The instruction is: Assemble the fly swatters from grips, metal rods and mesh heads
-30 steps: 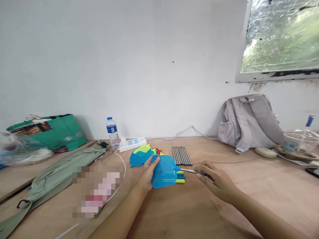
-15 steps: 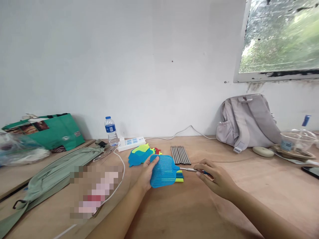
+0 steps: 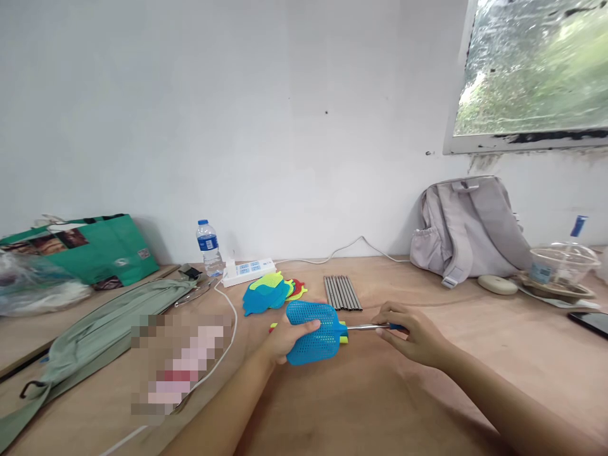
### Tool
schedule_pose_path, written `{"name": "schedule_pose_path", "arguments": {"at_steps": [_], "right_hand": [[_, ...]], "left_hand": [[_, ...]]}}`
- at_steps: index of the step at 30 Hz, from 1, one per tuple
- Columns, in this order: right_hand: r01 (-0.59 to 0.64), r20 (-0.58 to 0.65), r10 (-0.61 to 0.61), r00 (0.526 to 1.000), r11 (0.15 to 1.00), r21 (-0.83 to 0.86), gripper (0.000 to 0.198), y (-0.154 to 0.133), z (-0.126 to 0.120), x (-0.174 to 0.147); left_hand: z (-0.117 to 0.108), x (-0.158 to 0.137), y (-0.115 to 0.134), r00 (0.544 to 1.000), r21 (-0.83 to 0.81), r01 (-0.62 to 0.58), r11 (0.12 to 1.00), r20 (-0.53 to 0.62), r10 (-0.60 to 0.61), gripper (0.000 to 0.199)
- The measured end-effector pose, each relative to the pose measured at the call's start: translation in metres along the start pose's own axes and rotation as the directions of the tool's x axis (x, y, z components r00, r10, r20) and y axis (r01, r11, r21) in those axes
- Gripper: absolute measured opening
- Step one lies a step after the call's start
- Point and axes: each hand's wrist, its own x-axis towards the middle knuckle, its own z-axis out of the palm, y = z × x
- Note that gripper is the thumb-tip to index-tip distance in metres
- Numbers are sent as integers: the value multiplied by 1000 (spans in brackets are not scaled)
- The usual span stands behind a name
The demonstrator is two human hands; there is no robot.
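Note:
My left hand (image 3: 285,339) grips the blue mesh head of a fly swatter (image 3: 316,330) at the middle of the wooden table (image 3: 361,405). My right hand (image 3: 411,332) pinches the swatter's thin metal handle (image 3: 363,327) just to the right of the head. Yellow and green pieces (image 3: 342,339) peek out under the head. Behind lies a pile of coloured swatter heads (image 3: 268,293), blue, yellow and red. A row of metal rods (image 3: 342,292) lies side by side to the right of the pile.
A white power strip (image 3: 249,271) and a water bottle (image 3: 208,245) stand by the wall. A green bag (image 3: 95,253) and a green cloth (image 3: 95,329) lie at left. At right are a grey backpack (image 3: 468,229), a clear cup (image 3: 560,269) and a phone (image 3: 591,322).
The blue swatter head has tilted flatter and shifted slightly toward me, with my left thumb now on top. My right hand has slid a little right along the handle.

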Motion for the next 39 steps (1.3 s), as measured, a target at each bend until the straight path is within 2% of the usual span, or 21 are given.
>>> {"name": "schedule_pose_path", "arguments": {"at_steps": [5,11,20,24,29,31,34,37,39], "right_hand": [[-48,56,50,997,998,-34,22,0,2,-1],[-69,105,73,992,997,-38,27,-3,-1,-1],[-50,228,50,972,999,-6,31,1,-13,0],[-50,282,46,958,999,6,35,1,-17,1],[-63,337,43,941,997,50,36,2,-21,1],[-79,325,52,944,994,70,36,3,-21,1],[-112,262,76,962,986,124,37,4,-17,2],[-111,194,77,978,979,171,38,2,-14,2],[-91,157,68,985,985,144,38,1,-13,3]], "left_hand": [[2,1,-3,998,142,-63,988,23,60,48],[6,-1,-5,977,337,-214,917,55,208,46],[25,-13,-5,939,483,-337,808,112,324,25],[29,-17,-6,877,520,-477,708,228,423,20],[31,-23,-2,852,478,-503,720,414,320,22],[31,-25,-1,822,477,-537,696,481,305,24],[32,-27,-3,774,470,-619,629,501,387,26],[32,-27,-6,793,482,-604,634,437,424,23],[31,-26,-8,804,471,-589,656,423,419,22]]}}
